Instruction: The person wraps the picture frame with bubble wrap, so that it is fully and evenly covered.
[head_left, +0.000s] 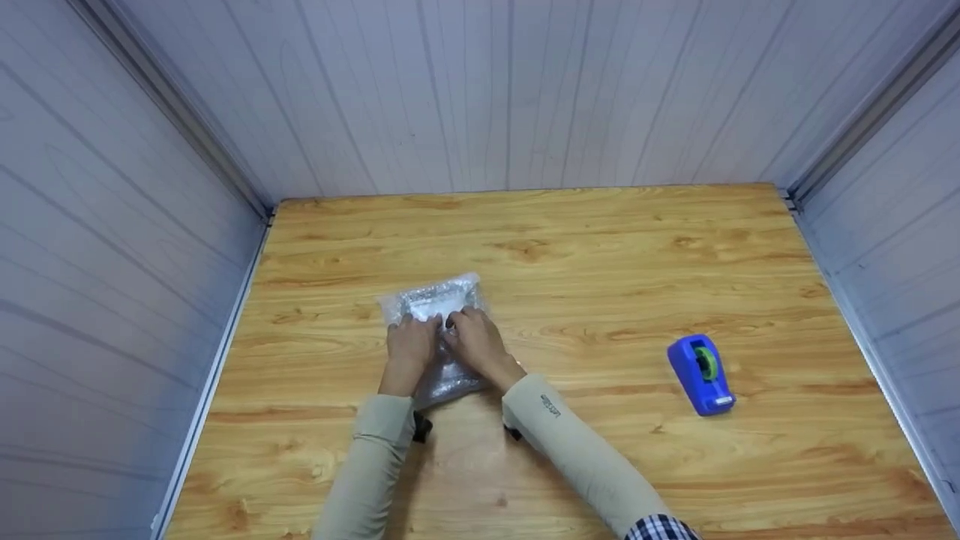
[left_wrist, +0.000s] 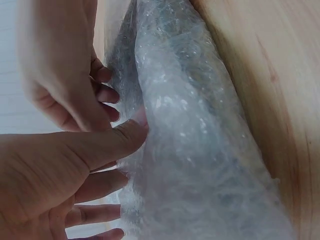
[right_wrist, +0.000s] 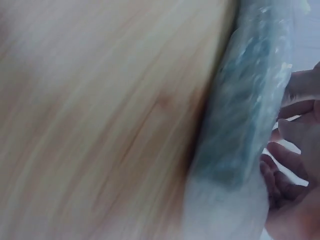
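On the wooden table lies a flat rectangular package in bubble wrap point(head_left: 450, 375), with a whitish patch showing near its far end. My left hand point(head_left: 411, 345) is over its left side; in the left wrist view its thumb point(left_wrist: 131, 134) is at a fold of the wrap and its fingertips touch the film, pinching it. Close beside it, my right hand point(head_left: 478, 341) has curled fingers at the same fold, gripping the wrap. Through the film, in the right wrist view, shows the dark, bluish-grey side of the wrapped thing point(right_wrist: 235, 115); its kind is hidden.
A blue tape dispenser point(head_left: 697, 382) with a green roll stands on the wooden table point(head_left: 570, 270), right of the package. Pale panel walls point(head_left: 480, 97) enclose the table at the back and on both sides.
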